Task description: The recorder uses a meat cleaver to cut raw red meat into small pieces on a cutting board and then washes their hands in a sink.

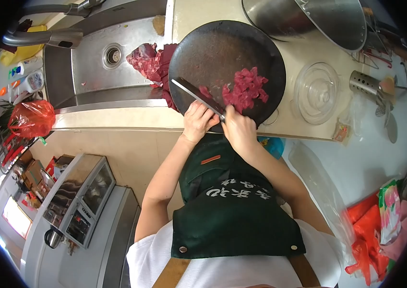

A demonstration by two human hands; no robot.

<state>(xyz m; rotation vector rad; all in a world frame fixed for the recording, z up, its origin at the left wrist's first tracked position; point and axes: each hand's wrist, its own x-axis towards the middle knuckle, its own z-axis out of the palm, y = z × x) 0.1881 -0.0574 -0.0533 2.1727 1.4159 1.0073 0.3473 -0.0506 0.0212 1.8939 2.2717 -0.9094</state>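
Observation:
My right hand is closed round the handle of a cleaver-like knife, its blade angled up-left over a round dark board. My left hand has its fingers curled at the board's near edge, just below the blade; what they press on is hidden. A pile of cut red meat lies on the board's right, with a small piece by the blade. Larger raw meat rests at the sink's right edge, beside and partly behind the board.
A steel sink with a tap is at upper left. A large steel pot, clear lid and perforated utensil holder are at right. Red bags sit at left, a metal-glass cabinet lower left.

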